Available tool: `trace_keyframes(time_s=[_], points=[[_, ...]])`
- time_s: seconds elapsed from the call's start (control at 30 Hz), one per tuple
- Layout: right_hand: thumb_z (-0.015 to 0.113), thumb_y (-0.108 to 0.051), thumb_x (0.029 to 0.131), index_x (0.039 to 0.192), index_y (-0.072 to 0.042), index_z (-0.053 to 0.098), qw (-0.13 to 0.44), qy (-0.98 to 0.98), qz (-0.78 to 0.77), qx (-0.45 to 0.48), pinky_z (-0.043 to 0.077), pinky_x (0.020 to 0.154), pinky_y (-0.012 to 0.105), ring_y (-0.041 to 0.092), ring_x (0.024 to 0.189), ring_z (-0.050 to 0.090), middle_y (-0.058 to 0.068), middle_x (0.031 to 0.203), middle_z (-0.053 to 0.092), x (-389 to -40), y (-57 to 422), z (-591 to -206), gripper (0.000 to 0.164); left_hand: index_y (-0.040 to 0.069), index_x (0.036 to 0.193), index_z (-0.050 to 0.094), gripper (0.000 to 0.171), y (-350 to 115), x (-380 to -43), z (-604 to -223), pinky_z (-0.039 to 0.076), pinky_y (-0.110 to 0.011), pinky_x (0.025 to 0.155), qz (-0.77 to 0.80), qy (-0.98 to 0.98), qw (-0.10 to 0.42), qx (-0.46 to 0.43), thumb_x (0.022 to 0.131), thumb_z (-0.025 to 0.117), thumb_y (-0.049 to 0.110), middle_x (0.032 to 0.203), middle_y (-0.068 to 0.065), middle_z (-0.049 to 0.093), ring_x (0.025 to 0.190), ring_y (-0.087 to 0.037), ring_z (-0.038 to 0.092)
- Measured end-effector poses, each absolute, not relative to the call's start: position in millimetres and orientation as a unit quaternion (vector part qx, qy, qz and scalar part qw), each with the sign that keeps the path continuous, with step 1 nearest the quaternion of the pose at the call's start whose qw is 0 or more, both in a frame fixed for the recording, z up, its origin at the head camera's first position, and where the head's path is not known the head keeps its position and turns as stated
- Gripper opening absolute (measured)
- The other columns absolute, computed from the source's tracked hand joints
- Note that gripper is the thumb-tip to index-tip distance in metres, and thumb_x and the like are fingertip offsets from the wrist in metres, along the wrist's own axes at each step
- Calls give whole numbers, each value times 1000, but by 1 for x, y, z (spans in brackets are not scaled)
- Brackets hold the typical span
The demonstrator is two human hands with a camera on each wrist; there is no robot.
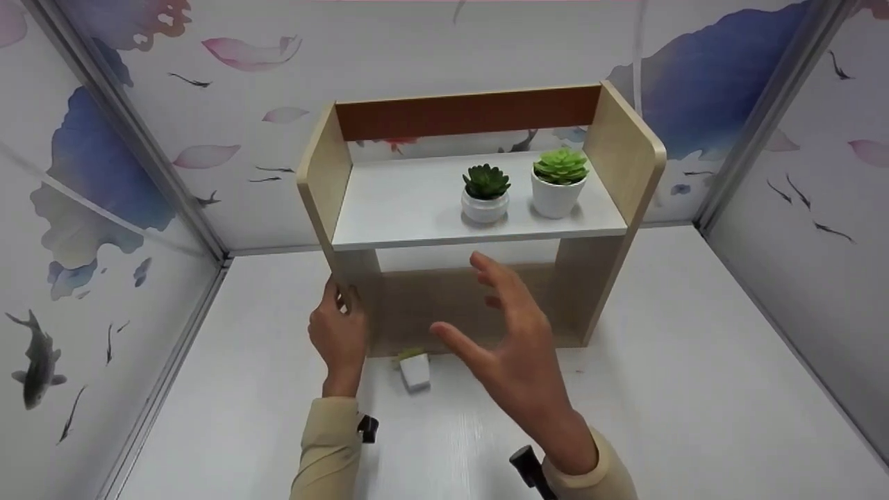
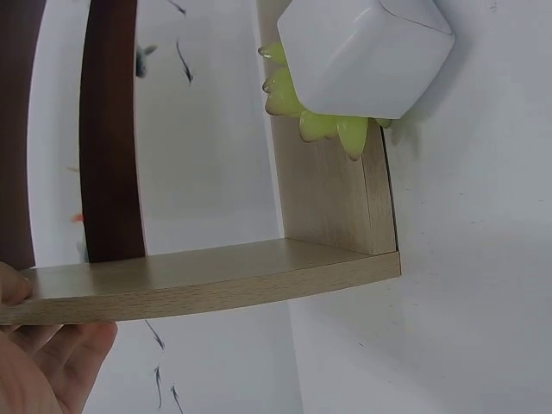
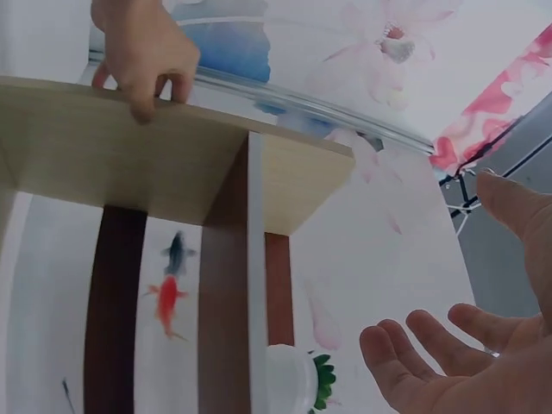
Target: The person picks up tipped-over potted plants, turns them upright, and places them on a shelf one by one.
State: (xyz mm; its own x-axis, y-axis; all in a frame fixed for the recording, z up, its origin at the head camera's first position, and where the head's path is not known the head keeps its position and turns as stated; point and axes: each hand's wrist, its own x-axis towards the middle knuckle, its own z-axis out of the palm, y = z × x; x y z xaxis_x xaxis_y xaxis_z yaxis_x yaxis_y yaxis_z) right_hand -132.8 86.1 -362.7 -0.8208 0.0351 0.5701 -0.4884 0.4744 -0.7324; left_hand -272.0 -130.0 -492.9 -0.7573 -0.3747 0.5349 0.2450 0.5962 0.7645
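Note:
A small wooden shelf (image 1: 479, 239) with a white upper board stands on the white table. My left hand (image 1: 338, 330) grips the front edge of its left side panel, thumb on one face and fingers on the other in the left wrist view. Before the shelf's front, my right hand (image 1: 517, 347) hovers with fingers spread, holding nothing. On the upper board sit a dark green succulent in a round white pot (image 1: 485, 205) and a light green succulent in a taller white pot (image 1: 558, 198). A third potted succulent, its white pot (image 1: 415, 372) tipped over, lies on the table at the shelf's foot.
Printed panels (image 1: 90, 229) with fish and petals wall in the table (image 1: 243, 389) at the left, back and right. Metal strips (image 1: 153, 160) run along their corners. A reddish-brown rail (image 1: 472, 114) spans the shelf's upper back.

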Motion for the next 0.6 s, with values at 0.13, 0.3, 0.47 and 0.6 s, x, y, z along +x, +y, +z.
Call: trace_keyframes(time_s=[0.13,0.3,0.47,0.6], points=[[86,-38,84,151,-20,48,230,-830,494,119,52,101,40,14,132,54,-5,147,55,-130,80,-388,79,1,135,64,35,-130,-272,-493,59,-53,80,-446,-823,349,38,102,62,12,121,-22,72,99,-37,75],[85,-39,85,151,-22,49,184,-834,513,89,51,101,40,17,131,55,-6,146,55,-124,78,-425,77,1,136,64,36,-129,-273,-494,60,-52,79,-445,-825,346,38,102,62,12,122,-22,71,99,-37,75],[83,-39,86,150,-22,50,121,-827,547,45,51,102,43,19,129,57,-6,144,57,-121,81,-469,74,0,136,63,37,-130,-273,-494,60,-52,78,-448,-823,347,34,101,63,11,123,-22,71,100,-38,75],[84,-36,86,149,-20,50,78,-824,561,14,51,103,44,21,129,57,-3,145,57,-120,82,-503,74,-1,136,63,37,-132,-273,-495,60,-54,79,-447,-822,352,33,101,62,10,123,-23,70,100,-38,75]])
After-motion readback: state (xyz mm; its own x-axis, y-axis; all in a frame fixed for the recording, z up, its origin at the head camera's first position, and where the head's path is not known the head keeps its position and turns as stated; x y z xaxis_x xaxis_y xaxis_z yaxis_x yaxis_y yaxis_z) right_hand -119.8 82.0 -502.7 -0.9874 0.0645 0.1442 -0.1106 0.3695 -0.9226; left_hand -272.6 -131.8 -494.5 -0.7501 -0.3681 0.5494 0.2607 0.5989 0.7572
